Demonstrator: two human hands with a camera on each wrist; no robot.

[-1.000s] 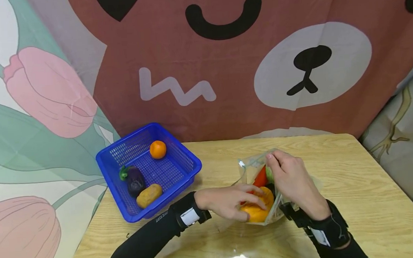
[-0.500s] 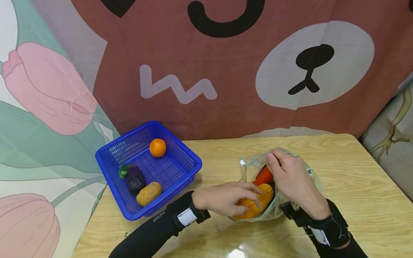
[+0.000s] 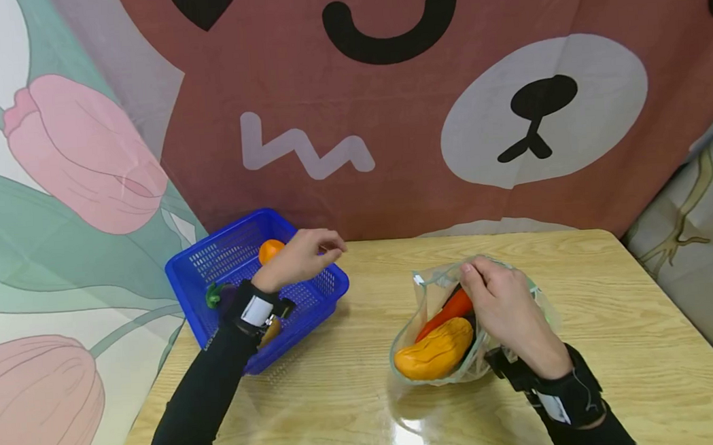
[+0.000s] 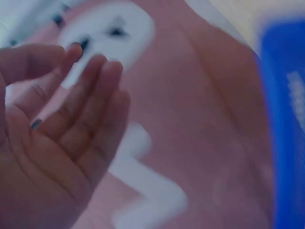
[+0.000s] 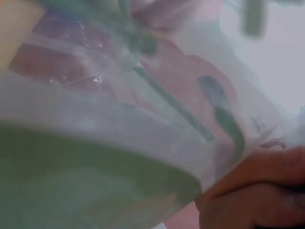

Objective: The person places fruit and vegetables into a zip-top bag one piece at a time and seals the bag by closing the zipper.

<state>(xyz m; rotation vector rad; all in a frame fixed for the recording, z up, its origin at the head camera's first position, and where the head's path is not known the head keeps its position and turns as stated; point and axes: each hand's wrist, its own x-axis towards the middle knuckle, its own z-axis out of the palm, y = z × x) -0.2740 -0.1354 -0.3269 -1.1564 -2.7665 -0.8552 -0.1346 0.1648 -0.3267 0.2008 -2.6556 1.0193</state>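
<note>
With its thumb and fingers, my right hand pinches the rim of a clear plastic bag, holding its mouth apart. Inside lie a plump yellow-orange fruit or vegetable and a long orange-red one, perhaps a carrot; darker contents behind them are mostly hidden. My left hand hovers over the right side of a blue basket. Its fingers bend loosely, and the left wrist view shows the palm with nothing in it. Beside this hand, an orange sits in the basket, partly covered.
An eggplant and a potato lie in the basket, largely behind the left wrist and sleeve. Basket and bag stand apart on a wooden table. A printed cloth hangs along its back edge.
My left hand has left the yellow-orange item in the bag and swung up and left, over the basket. My right hand keeps its place on the bag rim.
</note>
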